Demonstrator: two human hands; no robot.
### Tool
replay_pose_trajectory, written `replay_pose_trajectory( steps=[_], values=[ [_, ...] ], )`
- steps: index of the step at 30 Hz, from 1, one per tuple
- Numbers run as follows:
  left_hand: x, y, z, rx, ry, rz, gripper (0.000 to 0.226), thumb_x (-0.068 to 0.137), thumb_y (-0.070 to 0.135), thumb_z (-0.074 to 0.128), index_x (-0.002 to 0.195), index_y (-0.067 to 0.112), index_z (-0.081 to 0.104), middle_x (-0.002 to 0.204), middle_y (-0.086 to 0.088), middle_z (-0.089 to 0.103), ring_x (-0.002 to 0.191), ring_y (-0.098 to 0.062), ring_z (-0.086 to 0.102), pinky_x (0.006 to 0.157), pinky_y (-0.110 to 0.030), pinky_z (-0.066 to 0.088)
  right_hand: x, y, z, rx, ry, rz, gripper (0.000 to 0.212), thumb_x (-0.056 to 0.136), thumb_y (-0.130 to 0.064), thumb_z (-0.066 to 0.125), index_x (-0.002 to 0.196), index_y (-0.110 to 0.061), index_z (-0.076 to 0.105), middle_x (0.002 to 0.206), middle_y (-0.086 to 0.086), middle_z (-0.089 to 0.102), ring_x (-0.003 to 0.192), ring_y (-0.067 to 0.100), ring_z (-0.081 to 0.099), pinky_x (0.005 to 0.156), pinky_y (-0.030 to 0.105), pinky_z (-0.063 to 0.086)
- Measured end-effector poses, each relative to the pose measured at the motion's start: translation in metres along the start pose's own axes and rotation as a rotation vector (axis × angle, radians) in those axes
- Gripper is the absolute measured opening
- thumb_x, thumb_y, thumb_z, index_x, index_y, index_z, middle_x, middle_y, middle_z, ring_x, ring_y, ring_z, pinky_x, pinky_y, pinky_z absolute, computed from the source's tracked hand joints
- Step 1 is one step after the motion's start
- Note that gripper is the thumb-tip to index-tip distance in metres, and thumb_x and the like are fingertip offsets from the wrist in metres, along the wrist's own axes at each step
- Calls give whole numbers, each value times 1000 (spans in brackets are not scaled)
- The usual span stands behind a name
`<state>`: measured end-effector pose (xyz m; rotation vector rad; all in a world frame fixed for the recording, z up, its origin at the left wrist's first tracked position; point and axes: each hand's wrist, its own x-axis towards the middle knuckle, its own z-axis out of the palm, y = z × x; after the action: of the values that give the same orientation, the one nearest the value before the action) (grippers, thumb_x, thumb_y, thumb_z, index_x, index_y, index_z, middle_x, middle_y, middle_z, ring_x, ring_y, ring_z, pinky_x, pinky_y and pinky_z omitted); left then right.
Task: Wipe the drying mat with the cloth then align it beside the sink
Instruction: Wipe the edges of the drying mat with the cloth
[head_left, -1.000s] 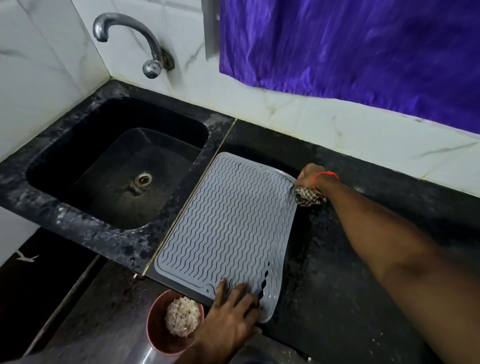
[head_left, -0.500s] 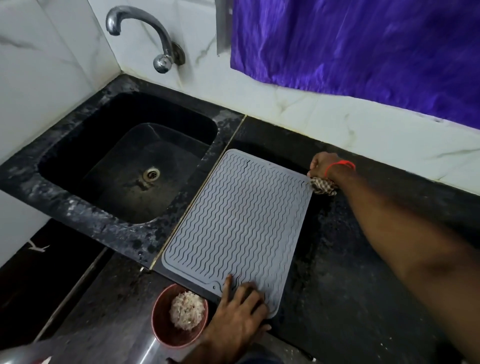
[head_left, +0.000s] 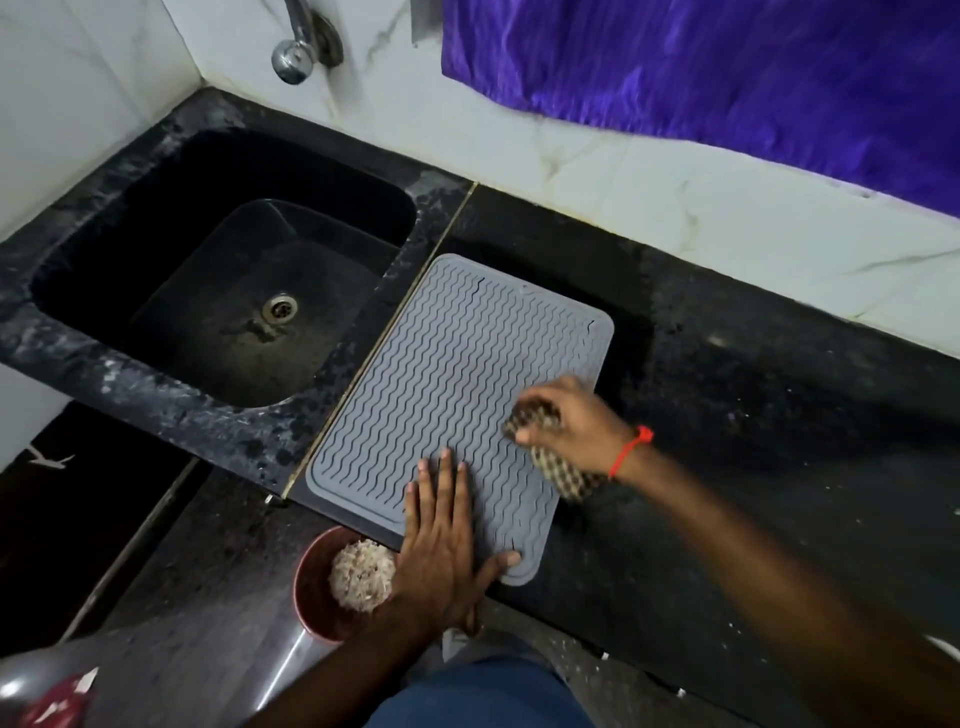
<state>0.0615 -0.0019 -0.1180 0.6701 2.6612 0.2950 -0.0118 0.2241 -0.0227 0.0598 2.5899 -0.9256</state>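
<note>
The wiping looks underway, not finished: at centre frame the mat (head_left: 457, 395) lies flat on the tabletop (head_left: 753, 415) just beside the sink (head_left: 218, 291), the left hand (head_left: 441, 551) pressing it flat-fingered while the right hand (head_left: 571, 421) grips the cloth (head_left: 561, 462) on its right edge.

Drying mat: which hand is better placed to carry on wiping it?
The right hand: it grips the cloth on the drying mat. The left hand lies flat on the mat's near edge, pinning it.
</note>
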Motion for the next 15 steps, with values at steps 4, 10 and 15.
replay_pose_trajectory(
  steps=[4,10,15],
  values=[
    [0,-1,-1,20,-21,19,130,75,98,15,153,2,-25,159,-18,-38,147,-36,-36,123,-53,-15,-54,-5,60,-46,64,-183,40,91,-32,62,128,-17,58,118,4,42,113,15,46,104,24,37],
    [-1,-4,-3,106,-70,17,135,70,98,22,149,4,-35,155,-18,-44,144,-35,-40,123,-55,-9,-95,-1,104,-153,74,-312,28,87,-16,59,112,-9,70,112,13,57,105,26,56,96,34,47],
    [0,-1,-7,112,-126,8,142,60,104,10,149,2,-33,155,-19,-44,144,-38,-39,122,-57,-12,-89,2,102,-282,72,-352,39,92,-34,44,109,-11,70,111,11,61,100,28,57,89,39,51]
  ],
)
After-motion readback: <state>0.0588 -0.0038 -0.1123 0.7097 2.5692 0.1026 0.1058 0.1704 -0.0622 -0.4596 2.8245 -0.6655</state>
